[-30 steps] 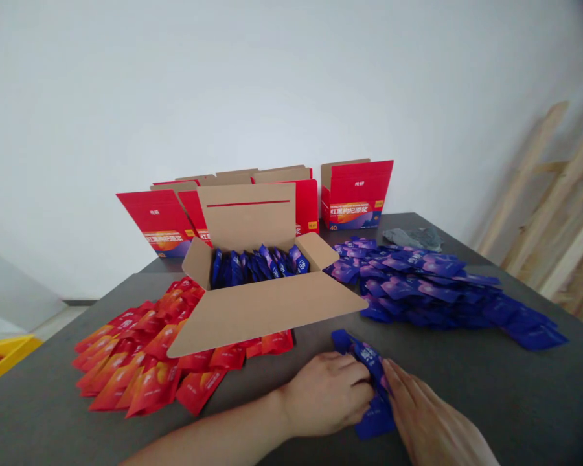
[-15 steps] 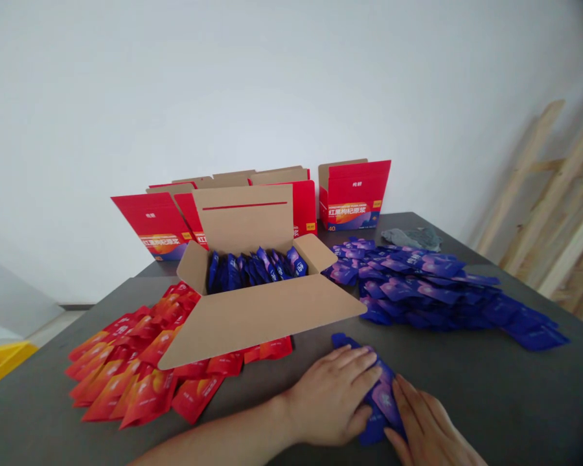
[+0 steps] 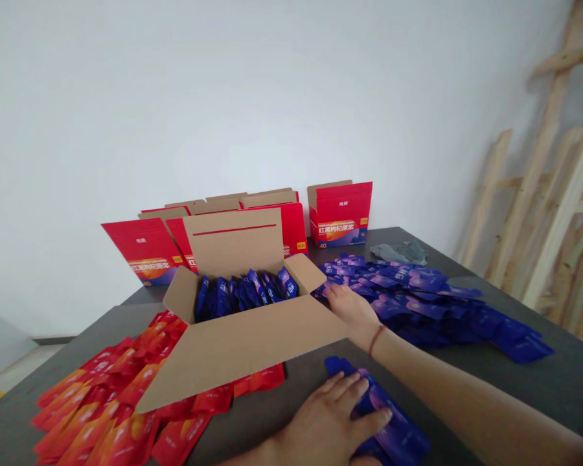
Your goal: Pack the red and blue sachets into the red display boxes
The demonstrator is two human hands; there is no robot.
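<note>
My left hand (image 3: 328,414) lies on blue pouches (image 3: 393,421) at the table's near side, fingers spread and thumb stretched across the upper one. My right hand (image 3: 352,310), with a red string at the wrist, reaches to the left end of the blue pouch pile (image 3: 418,298). Its fingers are closed on a pouch there, close to the box's right flap; the fingertips are partly hidden. An open cardboard box (image 3: 243,340) stands left of that hand, with blue pouches (image 3: 243,291) packed upright in a row inside.
Red-orange pouches (image 3: 121,395) lie in a spread pile at the left, partly under the box's front flap. Several red printed boxes (image 3: 342,217) stand open along the wall. A grey plastic bag (image 3: 399,252) lies at the back right; wooden slats (image 3: 539,226) lean beyond the table.
My right hand has left the pouches by my left hand and moved forward to the blue pile. My left hand stays on those pouches. The view has shifted right and up.
</note>
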